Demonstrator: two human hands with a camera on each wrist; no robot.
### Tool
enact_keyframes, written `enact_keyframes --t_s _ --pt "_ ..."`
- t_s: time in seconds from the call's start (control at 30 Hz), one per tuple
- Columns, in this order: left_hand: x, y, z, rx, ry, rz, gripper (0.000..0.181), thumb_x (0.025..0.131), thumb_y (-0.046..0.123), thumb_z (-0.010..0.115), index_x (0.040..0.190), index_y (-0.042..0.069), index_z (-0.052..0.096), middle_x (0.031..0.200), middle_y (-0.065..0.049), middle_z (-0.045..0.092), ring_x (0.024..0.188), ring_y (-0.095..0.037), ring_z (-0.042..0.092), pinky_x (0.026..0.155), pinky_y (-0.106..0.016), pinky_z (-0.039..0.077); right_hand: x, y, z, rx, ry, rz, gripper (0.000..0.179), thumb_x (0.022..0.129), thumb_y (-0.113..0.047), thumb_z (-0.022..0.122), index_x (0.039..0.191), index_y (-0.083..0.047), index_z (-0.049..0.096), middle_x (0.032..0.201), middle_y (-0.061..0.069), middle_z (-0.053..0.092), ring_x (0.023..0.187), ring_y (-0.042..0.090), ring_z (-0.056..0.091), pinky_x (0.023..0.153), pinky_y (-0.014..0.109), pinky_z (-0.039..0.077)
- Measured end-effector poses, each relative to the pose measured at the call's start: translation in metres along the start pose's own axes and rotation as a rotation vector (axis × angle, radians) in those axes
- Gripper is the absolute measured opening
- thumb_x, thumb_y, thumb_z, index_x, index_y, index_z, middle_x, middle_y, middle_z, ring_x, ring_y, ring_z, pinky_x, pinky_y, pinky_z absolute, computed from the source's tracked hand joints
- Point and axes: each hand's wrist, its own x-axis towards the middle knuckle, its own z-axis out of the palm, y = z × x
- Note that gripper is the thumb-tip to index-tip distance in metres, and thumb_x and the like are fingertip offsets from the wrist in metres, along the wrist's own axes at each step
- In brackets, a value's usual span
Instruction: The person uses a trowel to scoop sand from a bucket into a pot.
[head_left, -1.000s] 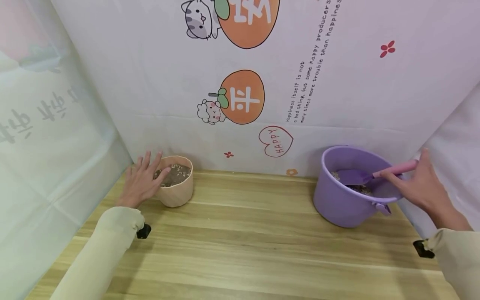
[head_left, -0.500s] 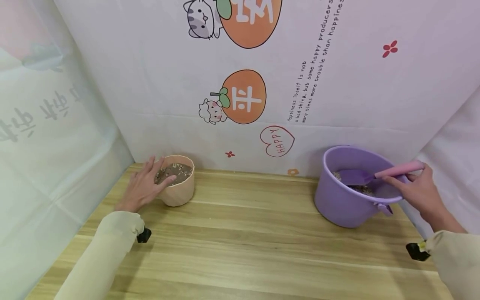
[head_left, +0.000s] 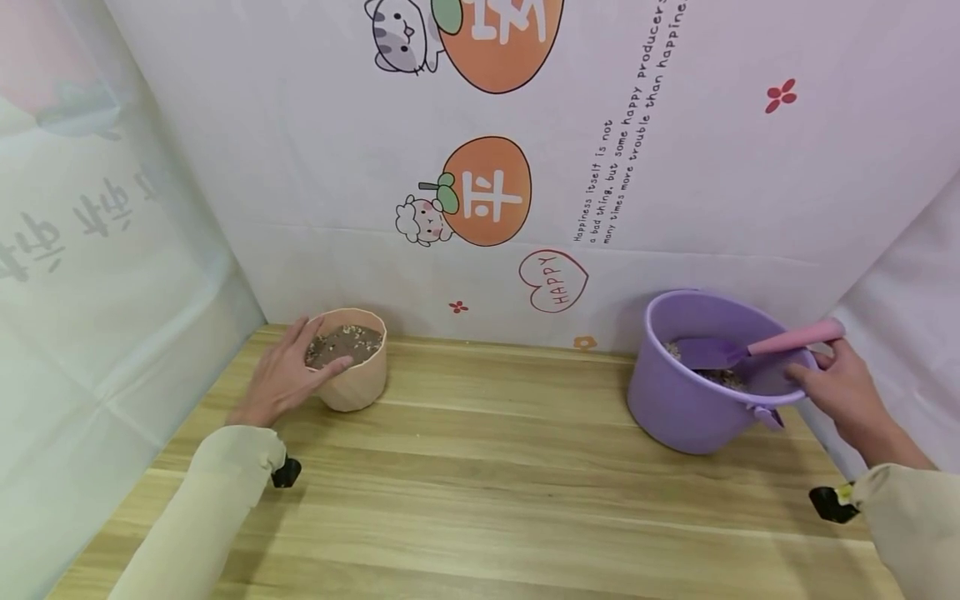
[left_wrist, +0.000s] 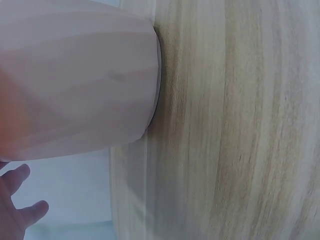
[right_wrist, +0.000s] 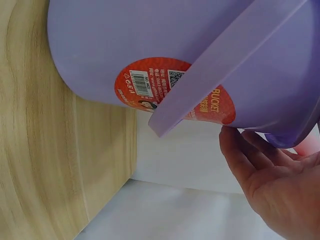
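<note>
At the left, a peach flower pot [head_left: 360, 390] filled with soil [head_left: 345, 343] stands by the back wall. My left hand [head_left: 276, 382] holds its rim, thumb across the near edge and fingers around the left side; two fingertips [left_wrist: 34, 212] show beside the pot in the left wrist view. On the right is a purple bucket [head_left: 675, 408], with some soil mix inside. My right hand [head_left: 843, 392] grips its rim, the thumb inside and the fingers [right_wrist: 235, 152] against the outer wall. A garden trowel [head_left: 797, 337] leans in the bucket, its pink handle above that hand.
Both containers stand on a wooden tabletop [head_left: 480, 483]. A printed white sheet [head_left: 637, 192] rises behind, with more white sheeting [head_left: 67, 333] at the left and right. The bucket's carrying handle [right_wrist: 215, 60] hangs down across its label [right_wrist: 132, 82].
My left hand's spread fingers have drawn in around the pot's rim. My right index finger has come down from beside the trowel handle, and the thumb has moved onto the bucket's rim.
</note>
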Motion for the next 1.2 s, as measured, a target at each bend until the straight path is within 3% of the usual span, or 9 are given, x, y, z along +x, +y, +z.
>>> enact_keyframes --t_s 0.1,0.37,0.77,1.07,1.2 --pt "0.0003 -0.0009 0.0004 -0.006 -0.01 -0.006 0.095 0.089 0.068 0.057 0.16 0.017 0.02 0.161 -0.026 0.018 0.138 -0.057 0.026 0.106 -0.075 0.02 0.0001 -0.0005 0.0001 -0.024 0.007 0.019 0.056 0.091 0.003 0.055 0.14 0.005 0.028 0.082 -0.029 0.06 0.073 -0.004 0.06 0.061 0.014 0.049" --pt "0.0007 -0.0012 0.0003 -0.005 -0.023 -0.005 0.1 0.088 0.068 0.057 0.16 0.013 0.016 0.161 -0.024 0.018 0.141 -0.053 0.026 0.107 -0.072 0.023 -0.0001 -0.0012 -0.0005 -0.058 0.013 0.022 0.065 0.089 0.004 0.055 0.146 0.008 0.023 0.08 -0.028 0.061 0.071 -0.004 0.059 0.059 0.014 0.047" --pt "0.001 0.0001 -0.0017 0.005 -0.026 0.006 0.1 0.088 0.068 0.058 0.159 0.01 0.018 0.161 -0.025 0.02 0.138 -0.055 0.029 0.106 -0.073 0.023 0.0038 0.0061 -0.0035 -0.024 0.005 0.037 0.057 0.089 0.002 0.057 0.141 -0.005 0.035 0.083 -0.028 0.062 0.073 -0.003 0.061 0.06 0.014 0.049" --pt "0.0027 0.0027 0.001 -0.005 -0.009 0.016 0.099 0.087 0.067 0.059 0.158 0.009 0.022 0.161 -0.021 0.023 0.138 -0.053 0.032 0.106 -0.072 0.025 0.001 0.0028 -0.0025 -0.027 0.0 0.04 0.069 0.09 0.002 0.057 0.151 0.0 0.024 0.085 -0.03 0.06 0.075 -0.006 0.06 0.06 0.014 0.049" --pt "0.0037 0.0048 0.0027 -0.011 -0.01 0.032 0.099 0.088 0.066 0.06 0.159 0.008 0.021 0.161 -0.021 0.023 0.138 -0.053 0.032 0.106 -0.071 0.025 0.0002 0.0017 -0.001 -0.021 0.01 0.049 0.066 0.09 0.002 0.057 0.149 -0.003 0.028 0.084 -0.03 0.061 0.074 -0.006 0.061 0.06 0.014 0.05"
